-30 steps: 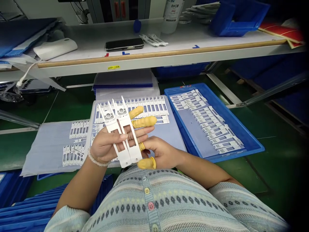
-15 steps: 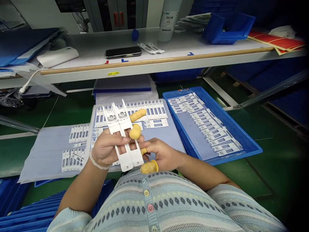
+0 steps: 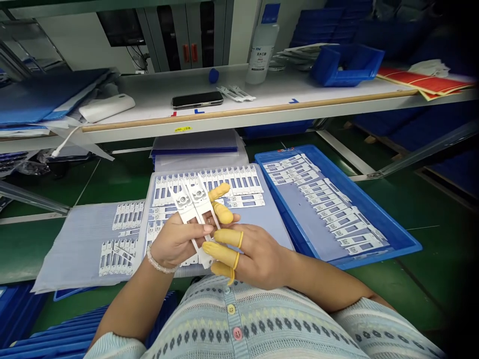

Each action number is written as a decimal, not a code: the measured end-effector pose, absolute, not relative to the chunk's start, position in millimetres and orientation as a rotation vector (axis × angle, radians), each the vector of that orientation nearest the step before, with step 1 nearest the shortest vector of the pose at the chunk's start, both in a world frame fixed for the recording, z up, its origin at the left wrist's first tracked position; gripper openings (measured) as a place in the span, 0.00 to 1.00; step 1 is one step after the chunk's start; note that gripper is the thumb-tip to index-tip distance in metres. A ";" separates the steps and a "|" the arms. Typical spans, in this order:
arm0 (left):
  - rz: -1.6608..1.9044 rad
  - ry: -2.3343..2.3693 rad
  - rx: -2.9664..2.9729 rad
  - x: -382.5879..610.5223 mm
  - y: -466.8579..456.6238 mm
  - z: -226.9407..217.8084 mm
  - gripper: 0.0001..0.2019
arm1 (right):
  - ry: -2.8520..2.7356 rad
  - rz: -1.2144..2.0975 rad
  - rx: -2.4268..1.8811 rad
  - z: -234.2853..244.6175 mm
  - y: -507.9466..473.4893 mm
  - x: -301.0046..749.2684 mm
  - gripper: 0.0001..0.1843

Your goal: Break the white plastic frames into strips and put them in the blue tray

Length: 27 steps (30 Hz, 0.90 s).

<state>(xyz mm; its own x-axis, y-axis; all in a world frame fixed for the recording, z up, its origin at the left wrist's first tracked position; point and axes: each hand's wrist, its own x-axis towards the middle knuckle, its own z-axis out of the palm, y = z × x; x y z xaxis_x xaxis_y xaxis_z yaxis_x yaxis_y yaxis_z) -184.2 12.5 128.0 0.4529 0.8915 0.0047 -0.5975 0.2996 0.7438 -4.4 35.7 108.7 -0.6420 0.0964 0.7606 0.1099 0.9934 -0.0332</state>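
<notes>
My left hand [image 3: 175, 242] is closed on two slim white plastic frames [image 3: 191, 203], held side by side and tilted. Its bare thumb lies across their front, and two fingers in yellow finger cots [image 3: 223, 213] stick out beyond their right edge. Each frame has a long rectangular cutout and a small round grey feature near its pronged upper end. My right hand [image 3: 258, 254] is closed at the frames' lower right end. Its fingers, in yellow finger cots [image 3: 221, 253], cover part of that end; what its thumb touches is hard to see.
Rows of similar white frames lie on a pale sheet [image 3: 275, 227] ahead, on another sheet [image 3: 75, 239] at left and in a blue tray [image 3: 406, 244] at right. The shelf [image 3: 157, 110] above carries a phone [image 3: 197, 100], a bottle [image 3: 262, 50] and a blue bin [image 3: 346, 67].
My right hand has moved up and turned, so its yellow-covered fingers now lie over the frames' lower end. The camera view has tilted up slightly.
</notes>
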 end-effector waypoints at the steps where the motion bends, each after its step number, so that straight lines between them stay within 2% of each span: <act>1: 1.031 0.456 0.759 -184.2 12.1 127.6 0.19 | -2.304 -0.019 -0.150 108.2 35.9 -4.6 0.13; 9: 1.037 0.518 0.741 -183.4 12.2 120.6 0.34 | -2.590 -0.004 -0.248 104.5 30.2 2.4 0.12; 11: 1.046 0.539 0.753 -183.6 12.0 116.5 0.35 | -2.638 0.014 -0.281 101.0 28.9 2.0 0.14; 15: 1.020 0.634 0.826 -182.5 13.1 108.4 0.31 | -2.704 0.096 -0.344 89.1 28.7 0.2 0.14; 19: 1.138 0.848 0.966 -184.5 14.7 83.0 0.34 | -2.721 0.375 -0.575 66.2 30.5 6.1 0.14; 21: 1.215 1.084 1.182 -189.9 11.2 58.3 0.37 | -2.711 0.542 -0.775 49.4 30.4 12.9 0.18; 23: 1.088 1.414 1.561 -197.2 3.3 29.7 0.36 | -2.729 0.654 -0.954 29.8 29.0 19.8 0.19; 24: 0.916 1.557 1.778 -200.6 -2.0 15.8 0.34 | -2.749 0.691 -1.025 19.5 27.9 22.6 0.19; 27: 0.499 1.714 2.136 -205.9 -19.0 -16.5 0.28 | -2.828 0.750 -1.170 -8.5 23.9 26.7 0.14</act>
<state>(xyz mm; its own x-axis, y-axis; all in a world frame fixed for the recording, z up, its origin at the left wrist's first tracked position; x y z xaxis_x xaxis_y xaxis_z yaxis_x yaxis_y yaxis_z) -205.9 -19.0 -16.5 0.2038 0.9777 0.0509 0.8520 -0.2027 0.4828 26.7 23.9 -8.5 -0.7242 0.6643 -0.1850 0.6686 0.6108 -0.4241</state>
